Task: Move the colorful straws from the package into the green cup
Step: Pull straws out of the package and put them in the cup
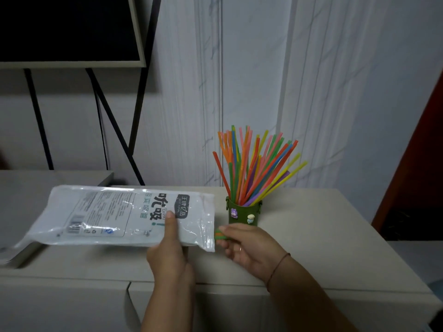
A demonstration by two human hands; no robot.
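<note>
A clear plastic straw package (pixel 115 215) with printed labels lies across the beige cabinet top (pixel 311 224), its open end facing right. My left hand (pixel 171 250) grips the package near that end, thumb on top. My right hand (pixel 247 246) is at the package mouth, fingers closed on the ends of a few green and orange straws (pixel 220 234) sticking out of it. Just behind stands the green cup (pixel 243 214) with small stickers, holding several colorful straws (pixel 256 166) fanned upward.
A dark screen (pixel 67 29) on black legs stands at the back left, above a lower grey surface (pixel 48 180). White marbled wall panels are behind the cup. A dark red door edge (pixel 414 168) is at the right. The cabinet's front edge runs below my hands.
</note>
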